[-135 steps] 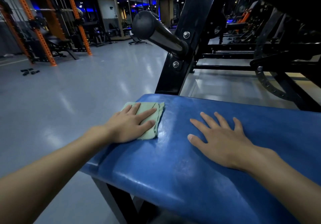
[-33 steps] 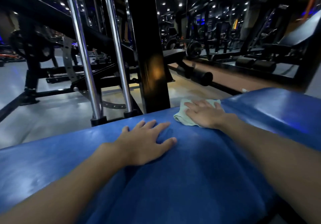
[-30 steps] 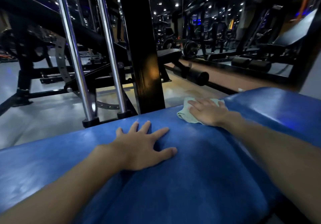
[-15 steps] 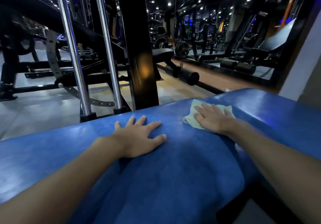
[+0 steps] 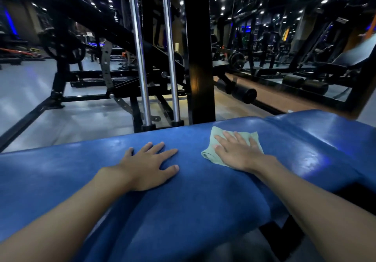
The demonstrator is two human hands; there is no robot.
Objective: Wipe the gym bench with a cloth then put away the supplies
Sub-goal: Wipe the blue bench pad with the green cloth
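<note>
The blue padded gym bench (image 5: 183,211) fills the lower half of the head view. A pale green folded cloth (image 5: 212,154) lies on its far part, right of centre. My right hand (image 5: 237,152) presses flat on the cloth with straight, spread fingers, covering most of it. My left hand (image 5: 149,165) rests flat on the bare pad to the left, fingers spread, holding nothing. Both forearms reach in from the bottom edge.
A thick black upright post (image 5: 199,58) and two chrome guide rods (image 5: 140,58) stand just beyond the bench's far edge. Black machine frames and roller pads (image 5: 243,94) sit on the grey floor (image 5: 30,99) behind. A second blue pad section (image 5: 325,127) rises at right.
4.5 s ago my left hand pressed the cloth at the bench's other end; now my right hand does. Over the last second the cloth slid slightly toward me under my right hand. My left hand stays put.
</note>
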